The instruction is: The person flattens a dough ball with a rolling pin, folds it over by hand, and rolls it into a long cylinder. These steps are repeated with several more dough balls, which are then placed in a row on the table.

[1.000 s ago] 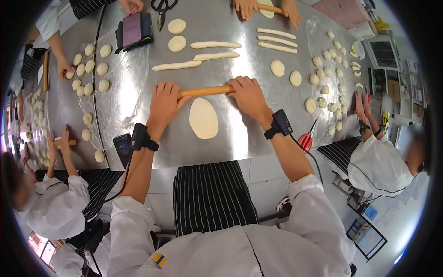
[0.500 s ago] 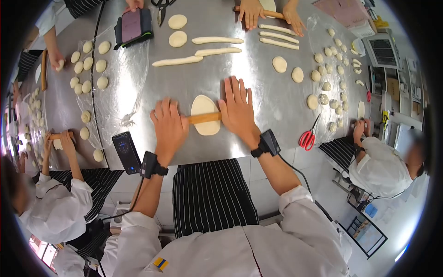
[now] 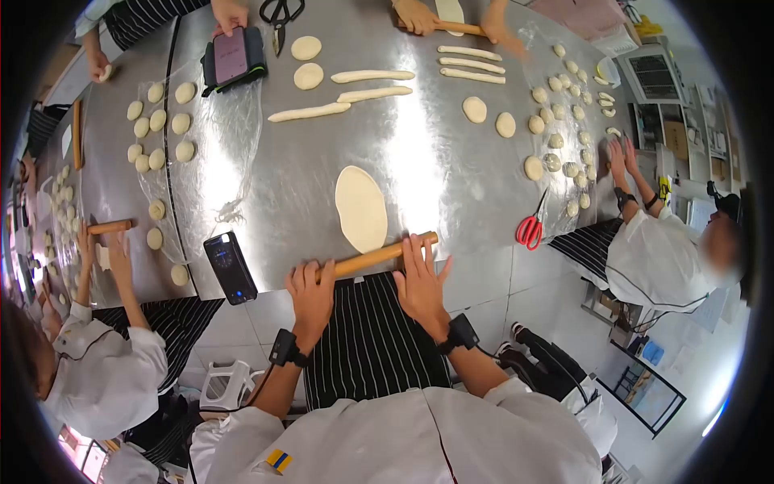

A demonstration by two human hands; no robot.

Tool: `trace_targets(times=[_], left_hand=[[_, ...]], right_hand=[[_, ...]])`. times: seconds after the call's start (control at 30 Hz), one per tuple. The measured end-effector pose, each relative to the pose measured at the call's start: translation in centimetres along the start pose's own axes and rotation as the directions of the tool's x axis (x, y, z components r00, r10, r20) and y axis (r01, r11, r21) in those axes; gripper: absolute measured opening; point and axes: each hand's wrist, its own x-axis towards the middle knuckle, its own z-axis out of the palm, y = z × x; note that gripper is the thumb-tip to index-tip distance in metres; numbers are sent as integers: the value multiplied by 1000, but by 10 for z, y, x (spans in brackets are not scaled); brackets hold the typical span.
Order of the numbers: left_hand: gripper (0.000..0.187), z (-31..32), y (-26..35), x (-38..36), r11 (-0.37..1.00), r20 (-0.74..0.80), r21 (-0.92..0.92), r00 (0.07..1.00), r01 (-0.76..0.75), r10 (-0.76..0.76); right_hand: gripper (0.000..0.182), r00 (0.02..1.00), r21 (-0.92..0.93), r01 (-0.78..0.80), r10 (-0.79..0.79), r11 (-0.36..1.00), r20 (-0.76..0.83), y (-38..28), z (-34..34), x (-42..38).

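A wooden rolling pin lies slanted at the front edge of the steel table, its right end higher in view. My left hand has its fingers over the pin's left end. Across the right part of the pin lie the fingers of my right hand, the thumb out to the side. Just beyond the pin is a flat, long oval of dough, its near end close to or touching the wood. Palm contact with the pin is hidden from above.
A phone lies left of my hands, red-handled scissors to the right. Dough strips, dough discs and several dough balls on plastic film are farther off. Across the table, a co-worker's hands hold another rolling pin. Other co-workers stand at both sides.
My hands and the rolling pin have come back from the middle of the dough to the table edge, and the pin is now slanted. The dough looks longer.
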Motion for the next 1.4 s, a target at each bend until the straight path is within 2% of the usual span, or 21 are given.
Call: trace_targets(times=[0.1, 0.2, 0.23, 0.3, 0.33, 0.37, 0.43, 0.5, 0.53, 0.57, 0.63, 0.7, 0.8, 0.9, 0.97, 1.03, 1.07, 1.13, 1.33, 1.37, 1.4], left_hand=[[39, -8, -9, -5, 986, 93, -159, 994, -48, 64], [40, -29, -6, -3, 968, 67, -201, 984, -150, 166], [40, -36, -4, 0, 968, 74, -199, 983, -150, 168], [38, -45, 5, 15, 960, 43, -257, 991, -114, 130], [38, -51, 3, 30, 960, 44, -256, 990, -116, 131], [40, -54, 1, 50, 940, 107, -317, 981, -122, 164], [47, -45, 1, 89, 931, 134, -355, 982, -78, 133], [57, -26, 17, 146, 940, -59, -336, 994, 64, -89], [62, -17, 23, 182, 924, -224, -358, 948, 137, -228], [62, -12, 20, 203, 924, -222, -355, 948, 141, -230], [62, -5, 17, 224, 997, -36, -61, 999, -40, 38], [56, -9, 8, 235, 982, 29, -154, 993, -112, 118], [44, -8, 0, 234, 939, 70, -297, 976, -176, 205], [35, 7, -9, 238, 903, 56, -365, 963, -226, 264], [31, 7, -8, 237, 874, 88, -402, 939, -272, 332], [31, -9, 1, 236, 816, 333, -569, 936, 104, 112], [31, -19, 6, 238, 816, 336, -569, 934, 101, 118], [29, -36, 10, 240, 916, 104, -285, 940, -284, 324], [31, -7, -17, 237, 797, 6, -309, 837, -520, 548], [31, -4, -19, 226, 793, 5, -311, 833, -524, 553], [29, -13, -14, 212, 859, 176, -375, 884, -347, 434]], right_hand=[[73, 999, -24, 27, -28, 999, -33, 16, -2, -9], [57, 972, -13, 68, -70, 998, -224, 20, -31, 4], [57, 973, -8, 64, -64, 998, -221, 25, -42, 13], [56, 946, 155, 313, -321, 937, 33, 42, -63, 27], [47, 914, -20, 405, -406, 914, -27, 40, -69, 31], [47, 914, -18, 405, -405, 914, -27, 53, -62, 37], [34, 950, -77, 307, -300, 949, 85, 95, -40, 53], [27, 985, -67, 101, -109, 993, -137, 111, -68, 82], [32, 961, -57, 92, -104, 994, -256, 129, -64, 88], [32, 962, -53, 94, -104, 994, -253, 138, -69, 96], [37, 935, -111, 40, -76, 993, -346, 153, -79, 106], [43, 960, -106, -9, -21, 994, -278, 159, -85, 117], [53, 930, -173, -27, -39, 985, -366, 149, -97, 119], [67, 846, -20, 52, -54, 998, -530, 103, -89, 125], [75, 953, 366, 209, -105, 907, -284, 56, -87, 142], [74, 955, 290, 247, -180, 925, -236, 9, -72, 156], [63, 944, 224, 227, -158, 948, -289, -10, -53, 160], [58, 929, 268, 310, -229, 912, -292, -16, -36, 170], [44, 898, 452, 438, -360, 777, -253, -8, -19, 174], [41, 925, 512, 381, -306, 770, -227, -10, -25, 168], [38, 947, 570, 321, -253, 756, -198, -15, -32, 163]])
